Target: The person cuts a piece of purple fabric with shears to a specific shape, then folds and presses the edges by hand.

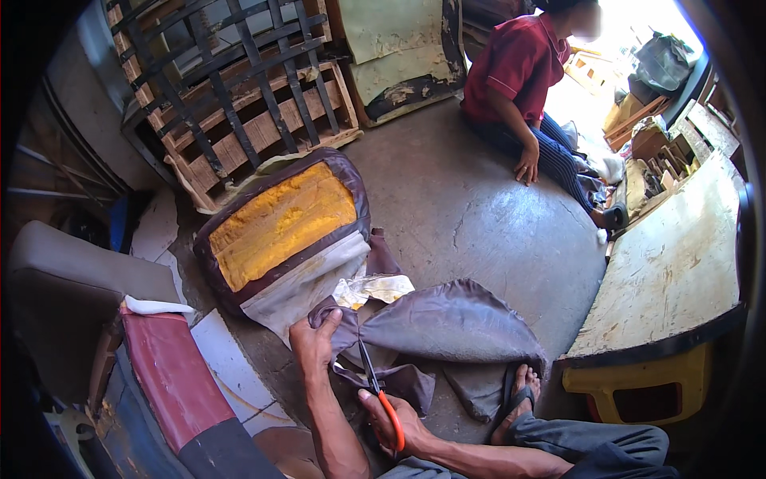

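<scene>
My left hand (pixel 313 343) is closed on the edge of a dark purple-brown upholstery cover (pixel 451 323), thumb on top. In my right hand (pixel 400 419) are scissors (pixel 389 413) with orange handles, their dark blades pointing up at the cover beside my left hand. Whether the blades are apart is hard to make out. The cover spreads right over the floor, up to my sandalled foot (pixel 523 391). Pale, yellow-stained fabric (pixel 375 289) shows just beyond my left hand. Farther off lies a seat cushion (pixel 283 223) with yellow foam showing inside a dark cover.
A wooden frame with black webbing (pixel 247 88) leans at the back left. Another person (pixel 519 88) in a red shirt sits on the floor at the back right. A worn pale panel (pixel 670 255) stands right, a red padded piece (pixel 171 371) left.
</scene>
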Motion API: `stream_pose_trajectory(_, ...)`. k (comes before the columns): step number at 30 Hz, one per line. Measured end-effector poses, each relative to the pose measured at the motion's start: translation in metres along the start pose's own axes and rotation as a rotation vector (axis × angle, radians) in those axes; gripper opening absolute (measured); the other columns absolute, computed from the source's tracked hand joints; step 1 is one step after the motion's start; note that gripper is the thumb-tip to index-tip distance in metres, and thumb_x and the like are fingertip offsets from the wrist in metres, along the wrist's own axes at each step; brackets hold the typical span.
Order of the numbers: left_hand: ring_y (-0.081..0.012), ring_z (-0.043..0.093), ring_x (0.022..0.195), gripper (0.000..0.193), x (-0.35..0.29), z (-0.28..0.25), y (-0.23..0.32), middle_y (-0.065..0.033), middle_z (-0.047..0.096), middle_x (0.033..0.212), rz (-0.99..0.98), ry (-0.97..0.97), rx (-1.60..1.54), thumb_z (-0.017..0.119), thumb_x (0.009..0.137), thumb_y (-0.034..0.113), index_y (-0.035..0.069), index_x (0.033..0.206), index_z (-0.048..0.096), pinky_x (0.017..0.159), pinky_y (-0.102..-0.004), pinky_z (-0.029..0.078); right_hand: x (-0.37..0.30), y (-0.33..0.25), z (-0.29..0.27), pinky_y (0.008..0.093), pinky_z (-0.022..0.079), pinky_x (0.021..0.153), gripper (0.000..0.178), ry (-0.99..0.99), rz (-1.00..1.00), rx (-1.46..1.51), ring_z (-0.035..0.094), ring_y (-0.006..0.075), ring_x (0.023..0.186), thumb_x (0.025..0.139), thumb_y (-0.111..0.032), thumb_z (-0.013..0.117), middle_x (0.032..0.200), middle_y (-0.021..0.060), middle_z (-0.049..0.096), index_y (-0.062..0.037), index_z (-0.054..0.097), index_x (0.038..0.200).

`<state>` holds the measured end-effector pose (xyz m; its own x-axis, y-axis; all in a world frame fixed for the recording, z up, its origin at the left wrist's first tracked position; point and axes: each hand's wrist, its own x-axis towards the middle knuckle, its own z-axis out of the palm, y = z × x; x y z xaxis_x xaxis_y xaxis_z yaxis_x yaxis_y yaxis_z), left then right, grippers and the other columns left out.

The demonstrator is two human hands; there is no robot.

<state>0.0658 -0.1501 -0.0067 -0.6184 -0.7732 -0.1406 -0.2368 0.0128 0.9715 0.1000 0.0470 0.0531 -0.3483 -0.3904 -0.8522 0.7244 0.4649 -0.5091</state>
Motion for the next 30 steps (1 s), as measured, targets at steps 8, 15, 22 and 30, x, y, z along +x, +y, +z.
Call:
stream_pose_trajectory(8, -0.02, 0.068, 0.087, 0.032, 0.0, -0.001, 0.002, -0.0126, 0.075, 0.095, -0.007, 0.026, 0.016, 0.08, 0.079, 0.016, -0.004, 0.103, 0.073, 0.085, -0.0335, 0.05, 0.015, 0.011, -0.002, 0.0305, 0.035, 0.041, 0.048, 0.086, -0.179, -0.194, 0.046, 0.0114, 0.046, 0.096, -0.051, 0.06, 0.058, 0.0, 0.048, -0.007, 0.053, 0.077)
stream_pose_trajectory(15, -0.0135, 0.063, 0.071, 0.029, 0.007, -0.014, 0.024, -0.0086, 0.074, 0.079, -0.071, -0.057, 0.117, 0.084, 0.078, 0.02, -0.002, 0.094, 0.076, 0.072, -0.0316, 0.051, -0.014, 0.03, -0.007, 0.0293, 0.039, 0.047, 0.049, 0.01, -0.186, -0.441, 0.049, 0.0107, 0.051, 0.097, -0.054, 0.056, 0.061, -0.0002, 0.048, -0.009, 0.053, 0.077)
stream_pose_trajectory(22, -0.0112, 0.059, 0.066, 0.029, 0.004, -0.019, 0.013, -0.0059, 0.073, 0.075, -0.054, -0.059, 0.053, 0.085, 0.077, 0.021, -0.002, 0.092, 0.076, 0.066, -0.0314, 0.049, -0.004, 0.02, -0.002, 0.0375, 0.045, 0.07, 0.067, -0.031, -0.032, -0.248, 0.057, 0.0196, 0.074, 0.093, -0.071, 0.046, 0.076, 0.0068, 0.059, -0.0067, 0.063, 0.097)
stream_pose_trajectory(30, -0.0117, 0.06, 0.068, 0.027, 0.0, -0.016, 0.015, -0.0071, 0.073, 0.076, -0.083, -0.014, 0.007, 0.084, 0.077, 0.018, -0.004, 0.091, 0.076, 0.068, -0.0307, 0.049, 0.011, 0.02, 0.003, 0.0368, 0.045, 0.072, 0.073, 0.018, -0.049, -0.277, 0.059, 0.0212, 0.074, 0.09, -0.076, 0.044, 0.07, 0.0062, 0.056, -0.0061, 0.063, 0.097)
